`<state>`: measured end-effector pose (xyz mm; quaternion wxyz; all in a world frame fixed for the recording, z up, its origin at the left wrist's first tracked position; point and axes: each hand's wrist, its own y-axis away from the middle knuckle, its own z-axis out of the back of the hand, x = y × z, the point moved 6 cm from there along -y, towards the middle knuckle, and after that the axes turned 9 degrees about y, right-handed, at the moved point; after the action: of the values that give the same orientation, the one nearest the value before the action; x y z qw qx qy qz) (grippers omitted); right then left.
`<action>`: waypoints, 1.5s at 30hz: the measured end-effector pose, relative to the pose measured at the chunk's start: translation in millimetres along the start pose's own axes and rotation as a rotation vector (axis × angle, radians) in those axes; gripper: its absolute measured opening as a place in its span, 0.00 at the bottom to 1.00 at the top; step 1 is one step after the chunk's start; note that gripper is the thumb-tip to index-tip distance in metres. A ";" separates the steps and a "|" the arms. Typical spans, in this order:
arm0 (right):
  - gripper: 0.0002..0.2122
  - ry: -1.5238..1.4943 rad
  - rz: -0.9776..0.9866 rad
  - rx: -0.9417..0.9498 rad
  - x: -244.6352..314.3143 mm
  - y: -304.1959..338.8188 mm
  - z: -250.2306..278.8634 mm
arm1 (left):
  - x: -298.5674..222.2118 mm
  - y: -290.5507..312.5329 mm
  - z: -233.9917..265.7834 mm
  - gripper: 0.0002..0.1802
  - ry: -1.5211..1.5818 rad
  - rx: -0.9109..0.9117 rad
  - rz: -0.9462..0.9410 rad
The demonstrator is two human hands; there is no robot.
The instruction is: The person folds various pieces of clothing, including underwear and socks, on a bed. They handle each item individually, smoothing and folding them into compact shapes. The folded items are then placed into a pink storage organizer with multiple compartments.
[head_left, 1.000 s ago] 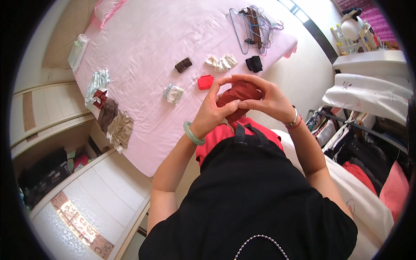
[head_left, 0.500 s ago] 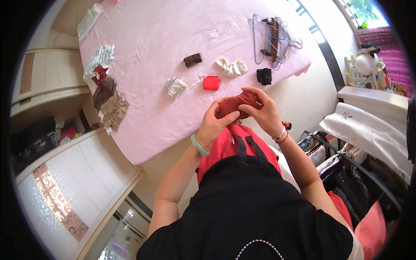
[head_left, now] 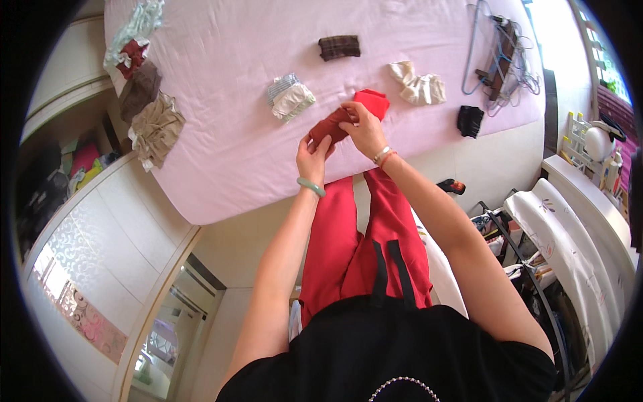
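Observation:
Both my hands hold a small folded dark red garment over the front edge of the pink-sheeted bed. My left hand, below a green bangle, grips its near left end. On its right side, the fingers of my right hand are closed on the cloth. Just beyond lies a bright red folded cloth, partly covered by my right hand. Further off are a folded pale garment, a dark brown checked folded cloth, a loose cream garment and a black folded cloth.
Hangers lie heaped at the bed's right. Crumpled clothes, including a beige garment, line the left edge. A white cabinet stands at left. To the right is a clothes rack under a white cover.
My hands have moved forward over the bed with the dark red garment, nearer the bright red cloth. The view has shifted, and more of my red trousers shows.

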<state>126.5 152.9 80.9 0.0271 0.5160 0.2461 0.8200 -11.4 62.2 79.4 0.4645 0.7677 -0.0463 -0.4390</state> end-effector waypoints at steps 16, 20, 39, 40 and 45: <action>0.09 -0.375 -0.375 -0.004 -86.9 -52.9 -89.1 | 64.7 -121.9 42.9 0.22 -0.099 -0.194 0.019; 0.10 -0.347 -0.433 -0.031 -114.8 -66.5 -108.8 | 75.6 -137.9 55.7 0.21 -0.090 -0.177 0.104; 0.23 0.740 0.010 -0.173 -94.7 -58.6 46.8 | 54.8 -124.1 33.5 0.33 -0.292 -0.065 0.210; 0.23 0.702 -0.003 -0.182 -103.1 -57.6 41.9 | 61.6 -128.2 33.9 0.32 -0.256 -0.058 0.222; 0.16 0.481 0.070 -0.391 -85.0 -45.1 62.3 | 53.1 -106.0 19.1 0.35 -0.344 -0.099 0.202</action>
<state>210.2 190.5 12.3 0.0386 0.3005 0.0653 0.9508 -28.3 83.7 -37.5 0.5286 0.6490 -0.1801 -0.5167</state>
